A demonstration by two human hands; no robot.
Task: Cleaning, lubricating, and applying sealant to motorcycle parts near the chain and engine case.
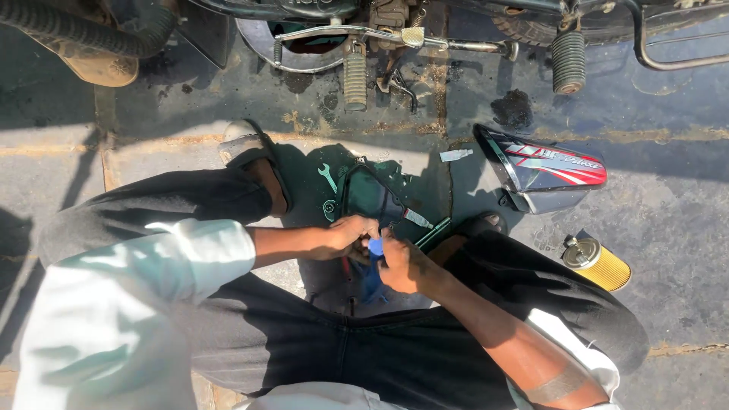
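Both hands, left hand [351,234] and right hand [400,262], pinched shut on a small blue cap [375,246] at frame centre, over the dark panel [372,199]. Looks light, stiff, probably oily-slick; grip its sides.

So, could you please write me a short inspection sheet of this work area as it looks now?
Surface: stained concrete floor, part sun, part shade.
Job's things: left hand and right hand meet on a small blue piece over a dark frame-shaped part.
Clutter: small spanner, red and silver side panel, yellow cylindrical filter, dark oil patch.
Hands: both closed around the blue piece; exact grip hidden.
Cables: black ribbed hose at top left.
Surroundings: motorcycle underside with footpegs along the top edge.
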